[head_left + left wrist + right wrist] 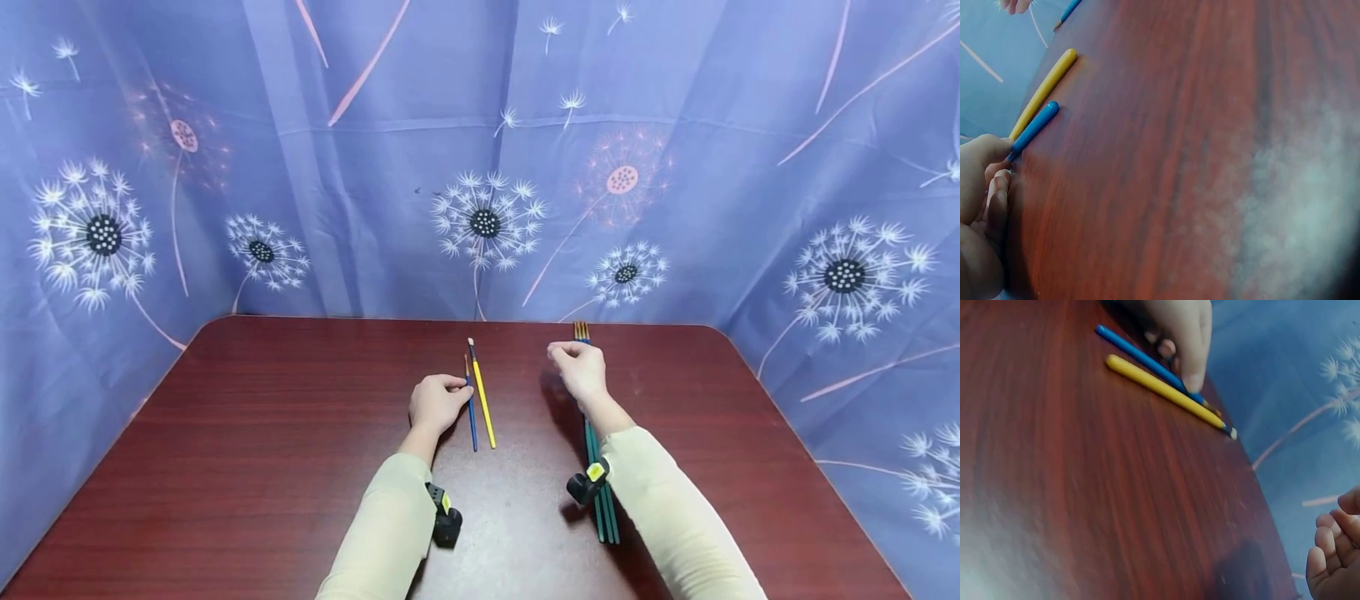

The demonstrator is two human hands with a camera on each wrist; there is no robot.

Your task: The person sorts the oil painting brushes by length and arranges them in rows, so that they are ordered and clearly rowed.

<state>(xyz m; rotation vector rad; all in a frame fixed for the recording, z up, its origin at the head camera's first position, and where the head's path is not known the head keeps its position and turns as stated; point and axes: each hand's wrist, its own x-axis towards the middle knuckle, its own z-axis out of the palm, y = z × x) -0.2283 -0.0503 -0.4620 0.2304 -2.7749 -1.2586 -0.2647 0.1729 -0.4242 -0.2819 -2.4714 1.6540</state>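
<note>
My left hand (437,405) pinches a thin blue paintbrush (473,432) close to its metal collar; the brush lies along the table, bristles toward the back. Just right of it, and nearly parallel, is a yellow paintbrush (483,402) with a pale tip. My right hand (583,372) hovers over several green-handled paintbrushes (607,521), its fingers loosely curled. Nothing shows between those fingers (1329,550) in the right wrist view. The hand and forearm cover the middle of the green brushes, whose brown bristles point at the back edge.
A dark red wood-grain table (225,467) carries all the brushes. Behind and beside it hangs a blue curtain (360,208) printed with dandelions. Each wrist wears a small black camera, one of them (447,527) beside the left sleeve.
</note>
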